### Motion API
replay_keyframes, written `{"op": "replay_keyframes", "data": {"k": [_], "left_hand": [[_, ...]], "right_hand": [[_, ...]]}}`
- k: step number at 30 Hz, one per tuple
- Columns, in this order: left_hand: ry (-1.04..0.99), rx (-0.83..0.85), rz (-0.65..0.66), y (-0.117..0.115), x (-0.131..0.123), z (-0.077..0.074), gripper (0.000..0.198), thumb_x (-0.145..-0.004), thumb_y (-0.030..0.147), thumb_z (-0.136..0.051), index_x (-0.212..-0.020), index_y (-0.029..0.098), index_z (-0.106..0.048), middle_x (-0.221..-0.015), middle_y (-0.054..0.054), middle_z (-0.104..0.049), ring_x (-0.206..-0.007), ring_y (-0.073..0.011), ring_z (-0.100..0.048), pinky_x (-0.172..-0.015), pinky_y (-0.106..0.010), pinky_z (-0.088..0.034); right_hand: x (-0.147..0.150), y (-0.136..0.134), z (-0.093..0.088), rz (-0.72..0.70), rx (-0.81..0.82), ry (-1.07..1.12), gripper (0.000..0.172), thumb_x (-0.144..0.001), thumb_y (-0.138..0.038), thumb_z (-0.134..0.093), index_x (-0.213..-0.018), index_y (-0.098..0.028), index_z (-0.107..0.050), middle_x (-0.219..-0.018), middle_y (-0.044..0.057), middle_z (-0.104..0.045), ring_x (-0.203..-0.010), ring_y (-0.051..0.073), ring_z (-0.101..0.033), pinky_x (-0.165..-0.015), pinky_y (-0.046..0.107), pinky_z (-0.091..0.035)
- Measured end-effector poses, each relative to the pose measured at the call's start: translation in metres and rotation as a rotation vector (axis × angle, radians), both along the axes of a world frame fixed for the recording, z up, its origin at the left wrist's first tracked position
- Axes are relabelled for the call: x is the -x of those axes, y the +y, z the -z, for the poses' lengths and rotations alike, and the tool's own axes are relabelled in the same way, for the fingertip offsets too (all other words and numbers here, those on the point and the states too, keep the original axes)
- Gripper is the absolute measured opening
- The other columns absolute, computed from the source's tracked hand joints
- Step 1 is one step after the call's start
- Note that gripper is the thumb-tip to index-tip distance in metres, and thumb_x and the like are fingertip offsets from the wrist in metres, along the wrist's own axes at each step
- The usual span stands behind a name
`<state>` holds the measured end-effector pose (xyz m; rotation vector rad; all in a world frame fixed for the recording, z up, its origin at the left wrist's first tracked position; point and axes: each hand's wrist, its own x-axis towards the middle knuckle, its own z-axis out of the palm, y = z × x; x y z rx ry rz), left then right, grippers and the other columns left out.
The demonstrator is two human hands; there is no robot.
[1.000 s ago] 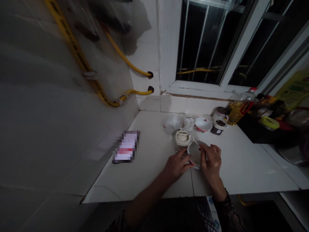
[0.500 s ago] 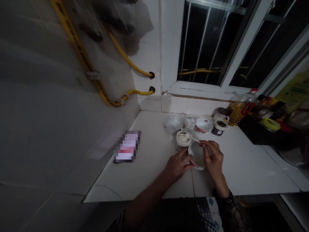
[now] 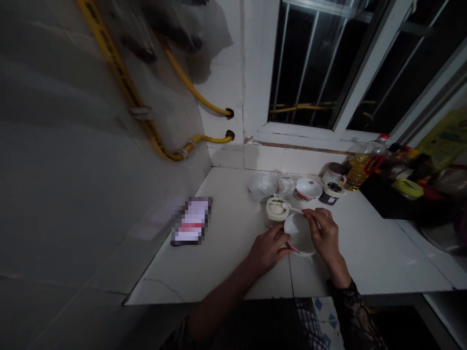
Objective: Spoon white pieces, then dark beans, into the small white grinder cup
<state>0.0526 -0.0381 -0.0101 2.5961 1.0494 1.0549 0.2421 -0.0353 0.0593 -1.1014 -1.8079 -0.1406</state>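
My left hand (image 3: 269, 247) grips the left side of a white bowl (image 3: 299, 233), which is tilted over the counter. In my right hand (image 3: 324, 232) the handle of a white spoon (image 3: 295, 210) is pinched between thumb and fingers. The spoon's head reaches into the open mouth of a square jar (image 3: 276, 206) holding a white substance, just behind the bowl. My right hand is at the bowl's right side; whether it touches the rim I cannot tell.
Behind the jar stand a clear bowl (image 3: 261, 187), a clear glass container (image 3: 286, 183), a second white bowl (image 3: 308, 188) and a dark-filled jar (image 3: 331, 193). An oil bottle (image 3: 359, 167) is at the back right. A phone (image 3: 191, 221) lies at left.
My right hand and sleeve have shifted slightly right, and more of the bowl's inside shows. The spoon's head sits a little further left in the jar. My left hand has hardly moved.
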Motion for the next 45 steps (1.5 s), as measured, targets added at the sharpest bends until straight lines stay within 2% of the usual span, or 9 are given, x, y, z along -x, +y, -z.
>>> {"op": "replay_keyframes", "data": {"k": [9, 16, 22, 26, 31, 37, 39, 43, 45], "left_hand": [[-0.016, -0.035, 0.011, -0.001, 0.001, -0.003, 0.025, -0.085, 0.040, -0.068, -0.100, 0.020, -0.065, -0.123, -0.011, -0.061, -0.105, -0.0222, -0.066, -0.085, -0.032, -0.059], [-0.019, 0.007, 0.015, -0.001, 0.001, -0.001, 0.024, -0.087, 0.040, -0.065, -0.102, 0.021, -0.065, -0.123, -0.010, -0.061, -0.106, -0.0215, -0.065, -0.087, -0.033, -0.058], [-0.025, -0.098, 0.027, -0.001, 0.002, -0.001, 0.027, -0.089, 0.042, -0.061, -0.099, 0.018, -0.064, -0.122, -0.012, -0.061, -0.101, -0.0213, -0.066, -0.081, -0.030, -0.058], [0.039, -0.160, 0.021, -0.002, 0.002, 0.001, 0.028, -0.092, 0.044, -0.057, -0.101, 0.019, -0.064, -0.126, -0.012, -0.060, -0.106, -0.0221, -0.065, -0.080, -0.031, -0.059], [0.057, -0.274, 0.048, -0.004, 0.003, 0.002, 0.023, -0.095, 0.039, -0.054, -0.104, 0.020, -0.064, -0.132, -0.013, -0.058, -0.115, -0.0239, -0.063, -0.085, -0.032, -0.058], [0.039, -0.351, 0.077, -0.004, 0.005, 0.005, 0.017, -0.094, 0.028, -0.056, -0.109, 0.021, -0.062, -0.135, -0.011, -0.058, -0.121, -0.0248, -0.060, -0.089, -0.034, -0.058], [0.039, -0.352, 0.078, -0.004, 0.005, 0.004, 0.016, -0.094, 0.025, -0.056, -0.109, 0.020, -0.061, -0.134, -0.012, -0.059, -0.119, -0.0245, -0.061, -0.088, -0.033, -0.058], [0.040, -0.267, 0.101, -0.005, 0.005, 0.001, 0.017, -0.097, 0.022, -0.050, -0.108, 0.020, -0.062, -0.133, -0.011, -0.060, -0.116, -0.0228, -0.063, -0.087, -0.032, -0.058], [0.034, -0.225, 0.099, -0.006, 0.004, -0.001, 0.019, -0.097, 0.021, -0.047, -0.109, 0.021, -0.062, -0.133, -0.010, -0.061, -0.117, -0.0222, -0.062, -0.088, -0.032, -0.058]], "right_hand": [[-0.009, -0.011, -0.002, -0.052, 0.074, 0.023, 0.019, -0.094, -0.025, -0.054, -0.095, -0.024, -0.072, -0.077, 0.003, -0.073, -0.077, 0.021, -0.063, -0.083, 0.040, -0.048], [-0.006, 0.002, -0.002, -0.018, 0.054, 0.080, 0.019, -0.094, -0.028, -0.053, -0.093, -0.024, -0.072, -0.076, 0.003, -0.073, -0.076, 0.022, -0.064, -0.080, 0.040, -0.049], [-0.019, -0.027, -0.007, 0.014, 0.124, 0.130, 0.015, -0.093, -0.026, -0.054, -0.092, -0.024, -0.070, -0.077, 0.003, -0.070, -0.080, 0.022, -0.063, -0.078, 0.038, -0.049], [-0.041, -0.048, -0.001, 0.049, 0.182, -0.027, 0.017, -0.092, -0.020, -0.053, -0.098, -0.024, -0.069, -0.077, 0.003, -0.070, -0.076, 0.021, -0.063, -0.076, 0.037, -0.048], [-0.047, -0.048, 0.007, 0.117, 0.103, -0.286, 0.023, -0.091, -0.011, -0.048, -0.102, -0.020, -0.067, -0.078, 0.005, -0.072, -0.072, 0.022, -0.063, -0.078, 0.041, -0.045], [-0.036, -0.058, 0.003, -0.062, 0.208, -0.328, 0.029, -0.089, -0.006, -0.044, -0.100, -0.020, -0.066, -0.074, 0.003, -0.069, -0.071, 0.019, -0.063, -0.077, 0.038, -0.046], [-0.041, -0.064, 0.000, -0.014, 0.230, -0.304, 0.025, -0.090, -0.009, -0.046, -0.100, -0.020, -0.067, -0.075, 0.003, -0.071, -0.071, 0.020, -0.063, -0.077, 0.038, -0.046], [-0.051, -0.069, -0.002, 0.183, 0.263, -0.250, 0.022, -0.091, -0.021, -0.048, -0.094, -0.020, -0.069, -0.075, 0.006, -0.073, -0.069, 0.022, -0.064, -0.079, 0.041, -0.045], [-0.046, -0.069, 0.001, 0.186, 0.333, -0.202, 0.023, -0.090, -0.023, -0.047, -0.090, -0.020, -0.070, -0.071, 0.006, -0.072, -0.065, 0.022, -0.063, -0.080, 0.041, -0.044]]}}
